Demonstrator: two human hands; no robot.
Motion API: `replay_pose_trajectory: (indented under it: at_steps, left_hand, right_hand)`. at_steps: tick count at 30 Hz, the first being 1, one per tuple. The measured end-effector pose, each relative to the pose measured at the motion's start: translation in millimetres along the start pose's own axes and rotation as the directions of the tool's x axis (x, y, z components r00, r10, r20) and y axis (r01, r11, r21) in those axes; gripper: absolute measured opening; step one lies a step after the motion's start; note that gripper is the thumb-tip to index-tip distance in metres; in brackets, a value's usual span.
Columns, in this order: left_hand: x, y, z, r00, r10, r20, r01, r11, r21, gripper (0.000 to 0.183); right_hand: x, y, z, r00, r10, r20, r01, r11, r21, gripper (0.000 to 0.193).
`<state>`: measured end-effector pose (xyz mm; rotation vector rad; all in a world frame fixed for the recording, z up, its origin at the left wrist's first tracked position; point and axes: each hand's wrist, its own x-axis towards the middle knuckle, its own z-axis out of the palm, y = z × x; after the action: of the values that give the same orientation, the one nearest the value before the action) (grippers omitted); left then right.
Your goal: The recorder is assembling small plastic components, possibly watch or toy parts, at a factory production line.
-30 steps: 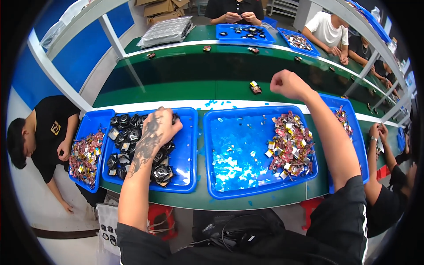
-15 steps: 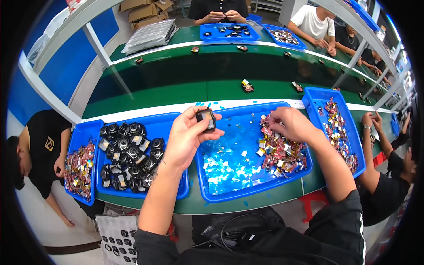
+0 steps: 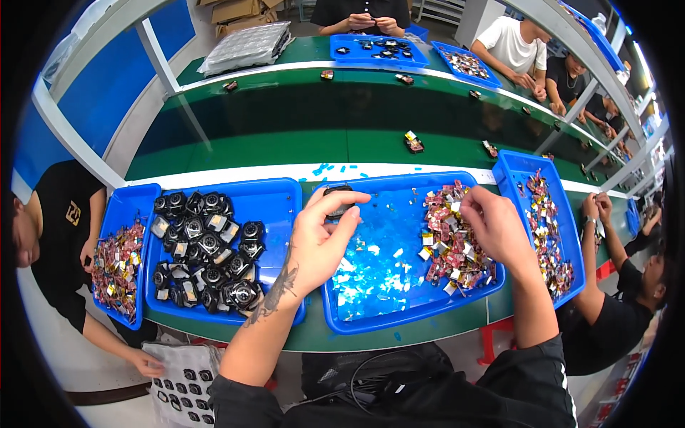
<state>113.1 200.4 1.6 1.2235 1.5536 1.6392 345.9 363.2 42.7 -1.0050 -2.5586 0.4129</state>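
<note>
Surface: green, carrying a blue rectangular plastic tray point(image 3: 371, 325).
Board heap: red circuit boards with white and yellow parts point(image 3: 457, 250), tray's right side.
Right hand point(image 3: 496, 225): nearer heap; fingers bunched at its edge, pinch unconfirmed.
Left hand point(image 3: 322, 239): fingers curled around a black plastic casing point(image 3: 338, 189).
Casing: over tray's upper-left corner, left of right fingers; mostly hidden, long axis indeterminable.

Partly hidden black casing point(image 3: 338, 190), left of loosely heaped red-and-yellow boards point(image 3: 455, 255)
</note>
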Motion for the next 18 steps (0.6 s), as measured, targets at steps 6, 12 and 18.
replay_pose_trajectory:
  at_steps: [6,12,18]
  left_hand:
    - [-2.0,0.8,2.3,0.999,0.037,0.002,-0.037,0.993,0.109,0.018]
    - [-3.8,2.9,3.3,1.0,0.016,0.005,-0.016,0.988,0.155,0.016]
    - [-4.8,5.1,7.4,0.993,0.118,0.032,-0.12,0.988,0.098,0.024]
  right_hand:
    - [-2.3,-5.3,10.5,0.981,-0.106,0.165,0.129,0.982,-0.136,0.017]
    - [-1.0,1.9,-1.3,0.998,0.055,0.005,-0.054,0.955,0.29,0.011]
    - [-12.4,-13.1,3.0,0.988,0.124,0.096,-0.152,0.609,0.778,0.009]
